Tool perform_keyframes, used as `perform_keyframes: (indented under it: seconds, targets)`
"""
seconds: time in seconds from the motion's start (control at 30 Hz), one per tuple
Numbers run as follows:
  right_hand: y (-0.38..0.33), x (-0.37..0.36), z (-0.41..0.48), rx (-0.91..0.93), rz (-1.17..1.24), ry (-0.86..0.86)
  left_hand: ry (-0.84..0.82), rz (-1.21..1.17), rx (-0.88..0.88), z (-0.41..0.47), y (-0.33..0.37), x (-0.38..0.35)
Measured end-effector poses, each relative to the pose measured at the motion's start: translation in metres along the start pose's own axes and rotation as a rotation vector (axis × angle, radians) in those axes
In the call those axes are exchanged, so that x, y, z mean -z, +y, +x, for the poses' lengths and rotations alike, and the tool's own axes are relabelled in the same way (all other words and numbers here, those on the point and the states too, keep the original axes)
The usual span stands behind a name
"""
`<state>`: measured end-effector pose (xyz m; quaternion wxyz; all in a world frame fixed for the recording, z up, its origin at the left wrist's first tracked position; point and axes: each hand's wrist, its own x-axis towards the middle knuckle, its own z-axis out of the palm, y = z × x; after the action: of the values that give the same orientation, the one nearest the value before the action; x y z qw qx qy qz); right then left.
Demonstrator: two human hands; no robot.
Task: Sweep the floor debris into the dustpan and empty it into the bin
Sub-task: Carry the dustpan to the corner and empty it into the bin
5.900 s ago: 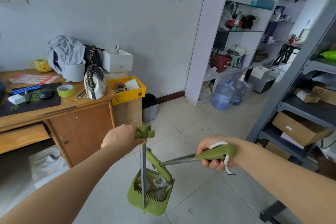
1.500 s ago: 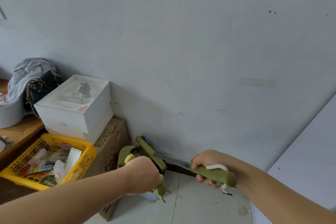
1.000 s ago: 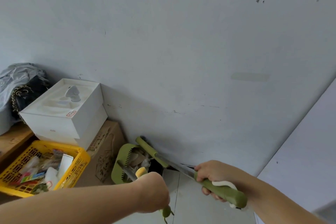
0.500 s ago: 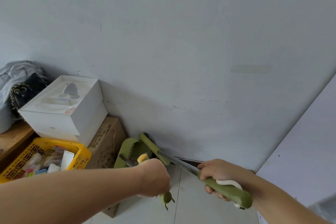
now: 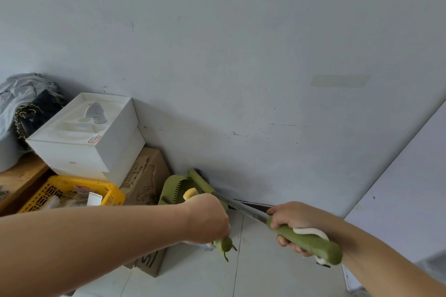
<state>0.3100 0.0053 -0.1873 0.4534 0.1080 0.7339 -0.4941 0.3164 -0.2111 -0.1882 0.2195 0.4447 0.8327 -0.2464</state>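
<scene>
My left hand [image 5: 208, 219] grips the handle of the green dustpan [image 5: 174, 187], whose tray is tipped up on edge against the cardboard box near the wall. My right hand [image 5: 292, 220] holds the green broom handle [image 5: 306, 240]. The broom's metal shaft runs up-left to its green head [image 5: 199, 180], which lies across the tipped tray. The bin is hidden behind my left hand and the dustpan. No debris shows in the tray.
A cardboard box [image 5: 147, 184] stands left of the dustpan, topped by a white box [image 5: 84, 137]. A yellow basket [image 5: 72, 194] of small items sits on the wooden desk [image 5: 19, 176]. The grey wall [image 5: 241, 67] is close ahead; tiled floor lies below.
I went from the open floor to the wall by the cardboard box. The dustpan tray, earlier showing debris, has tipped further upright. Both hands keep their grips.
</scene>
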Motion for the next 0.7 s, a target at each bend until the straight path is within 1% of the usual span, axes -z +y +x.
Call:
perform_keyframes:
  seconds: [0.2,0.3,0.37,0.53,0.7]
  targets:
    - [0.007,0.004,-0.003,0.009,-0.005,0.007,-0.094,-0.048,-0.026,-0.003,0.013,-0.003]
    - [0.007,0.006,-0.004,0.023,-0.024,-0.002,-0.116,-0.033,-0.038,-0.001,0.013,-0.002]
    - [0.005,0.007,-0.007,0.031,-0.023,-0.014,-0.121,-0.035,-0.014,-0.002,0.011,0.0]
    - [-0.005,0.011,-0.02,0.024,-0.031,-0.033,-0.005,-0.035,0.123,-0.03,-0.019,0.025]
    - [-0.02,0.007,-0.037,0.041,-0.045,-0.031,0.05,0.0,0.152,-0.049,-0.035,0.038]
